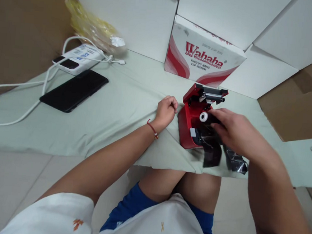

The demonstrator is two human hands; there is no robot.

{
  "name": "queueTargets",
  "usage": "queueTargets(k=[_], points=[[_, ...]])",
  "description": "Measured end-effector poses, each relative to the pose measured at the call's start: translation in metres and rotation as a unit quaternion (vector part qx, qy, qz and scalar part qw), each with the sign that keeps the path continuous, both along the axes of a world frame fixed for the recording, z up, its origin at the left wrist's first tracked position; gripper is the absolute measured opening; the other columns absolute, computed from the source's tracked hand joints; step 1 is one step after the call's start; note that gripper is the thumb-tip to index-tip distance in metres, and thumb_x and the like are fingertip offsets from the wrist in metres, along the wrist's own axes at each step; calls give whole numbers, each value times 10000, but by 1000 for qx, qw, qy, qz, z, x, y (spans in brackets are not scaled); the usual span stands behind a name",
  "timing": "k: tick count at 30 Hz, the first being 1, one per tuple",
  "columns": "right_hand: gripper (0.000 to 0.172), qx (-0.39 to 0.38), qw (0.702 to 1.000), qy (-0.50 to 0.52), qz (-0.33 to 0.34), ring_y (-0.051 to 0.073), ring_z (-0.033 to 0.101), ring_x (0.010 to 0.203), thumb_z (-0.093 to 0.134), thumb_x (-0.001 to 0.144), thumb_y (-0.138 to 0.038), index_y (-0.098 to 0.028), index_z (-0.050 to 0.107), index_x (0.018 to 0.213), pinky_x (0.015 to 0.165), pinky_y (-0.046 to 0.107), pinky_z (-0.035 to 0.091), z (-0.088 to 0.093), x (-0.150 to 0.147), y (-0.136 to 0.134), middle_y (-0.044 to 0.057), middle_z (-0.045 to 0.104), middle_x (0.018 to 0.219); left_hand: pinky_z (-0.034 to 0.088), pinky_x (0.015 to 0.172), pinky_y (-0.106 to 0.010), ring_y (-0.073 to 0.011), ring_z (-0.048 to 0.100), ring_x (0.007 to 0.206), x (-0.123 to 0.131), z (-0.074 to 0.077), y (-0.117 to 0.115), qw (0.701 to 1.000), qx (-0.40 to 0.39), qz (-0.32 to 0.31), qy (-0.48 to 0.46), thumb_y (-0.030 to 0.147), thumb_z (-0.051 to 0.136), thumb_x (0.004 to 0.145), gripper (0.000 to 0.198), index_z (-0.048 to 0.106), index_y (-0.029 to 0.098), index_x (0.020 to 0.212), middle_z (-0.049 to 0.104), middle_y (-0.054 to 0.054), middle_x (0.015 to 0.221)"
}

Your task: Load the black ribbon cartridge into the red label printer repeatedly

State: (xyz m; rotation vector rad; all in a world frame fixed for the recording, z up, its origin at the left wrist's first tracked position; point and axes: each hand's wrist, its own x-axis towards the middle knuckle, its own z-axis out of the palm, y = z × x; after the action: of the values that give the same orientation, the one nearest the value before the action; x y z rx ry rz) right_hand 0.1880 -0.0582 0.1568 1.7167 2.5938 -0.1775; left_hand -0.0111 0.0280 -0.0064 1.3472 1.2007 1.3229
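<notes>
Open red printer [184, 130] on a pale green cloth [90, 133] over the tabletop, right of the middle, its lid [201, 93] tipped up toward the far side. Smooth, hollow plastic shell, light by the look of it and a little slippery; best held by the side walls, not the hinged lid. Inside, a small white paper roll [203, 116], with a smooth, easily dented edge. Right hand [233, 128] directly over the printer, its fingers [221, 116] curved close beside the roll, whether clamped on it or only touching hard to tell from this view. Thin, crinkly black plastic wrap [233, 159] hanging on the near right side, soft and shiny. Left hand [165, 112] in a loose fist on the cloth just left of the printer, fingers together around nothing visible. Further left, a black phone [74, 90], a white power bank [78, 58] and a white cable [23, 115]. Far side, a white Wahaha carton [204, 52].
</notes>
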Motion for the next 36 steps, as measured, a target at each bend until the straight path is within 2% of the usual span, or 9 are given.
queueTargets(k=[4, 7, 12, 18, 22, 26, 29, 32, 36], points=[[425, -18, 994, -105, -33, 287, 695, 993, 472, 939, -181, -188, 641, 1329, 767, 345, 471, -19, -25, 16, 138, 691, 1279, 309, 575, -241, -98, 405, 508, -1, 5, -5, 999, -6, -42, 20, 33, 389, 579, 192, 465, 183, 486, 445, 47, 481], [430, -16, 988, -143, -57, 274, 692, 942, 480, 921, -169, -210, 651, 1314, 696, 326, 417, -21, -31, 25, 137, 719, 1238, 284, 573, -245, -94, 377, 510, -1, 11, -7, 998, -8, -57, 29, 53, 379, 542, 164, 432, 180, 452, 414, 53, 456], [452, -30, 981, -170, -85, 251, 694, 838, 478, 868, -115, -211, 681, 1261, 606, 312, 350, -23, -41, 38, 139, 768, 1015, 265, 569, -252, -95, 359, 515, -1, 14, -7, 997, -20, -61, 40, 66, 377, 528, 141, 416, 181, 458, 400, 54, 461], [359, -48, 983, -161, -70, 263, 705, 875, 442, 892, -100, -160, 727, 1103, 648, 318, 407, -34, -53, 50, 171, 761, 1020, 268, 584, -257, -103, 377, 538, -1, 12, -6, 996, -27, -66, 53, 62, 399, 561, 152, 437, 181, 476, 426, 51, 484], [339, -46, 989, -133, -52, 252, 708, 927, 465, 910, -93, -133, 725, 1125, 738, 315, 461, -34, -51, 53, 173, 758, 1057, 277, 592, -255, -107, 396, 547, -2, 11, -6, 996, -21, -68, 56, 55, 406, 574, 159, 442, 182, 485, 432, 54, 490], [393, -42, 998, -46, -6, 225, 702, 1002, 539, 982, -228, -214, 629, 1364, 834, 317, 519, -21, -29, 27, 108, 733, 1201, 296, 595, -249, -106, 417, 551, -1, 10, -7, 996, -14, -65, 52, 49, 410, 594, 165, 463, 180, 509, 459, 54, 504], [298, 32, 993, 104, 40, 215, 685, 1029, 503, 1040, -298, -259, 655, 1293, 870, 354, 549, -21, -9, -15, 84, 713, 1213, 314, 607, -245, -108, 441, 570, 1, 9, -8, 997, -8, -56, 47, 33, 415, 611, 177, 476, 177, 529, 488, 50, 526], [280, 153, 975, 145, 68, 267, 641, 1106, 573, 1006, -245, -270, 665, 1269, 940, 458, 538, -39, 2, -59, 107, 687, 1232, 345, 632, -246, -116, 474, 607, 1, 8, -9, 998, -3, -39, 41, 11, 421, 648, 198, 494, 179, 574, 523, 39, 574], [495, 211, 966, 142, 45, 298, 626, 1139, 604, 970, -166, -297, 562, 1445, 956, 523, 533, -70, -1, -92, 131, 649, 1257, 424, 757, -259, -148, 557, 785, -4, 15, -8, 999, 17, 14, 35, 7, 426, 761, 218, 536, 193, 733, 611, -4, 781]])
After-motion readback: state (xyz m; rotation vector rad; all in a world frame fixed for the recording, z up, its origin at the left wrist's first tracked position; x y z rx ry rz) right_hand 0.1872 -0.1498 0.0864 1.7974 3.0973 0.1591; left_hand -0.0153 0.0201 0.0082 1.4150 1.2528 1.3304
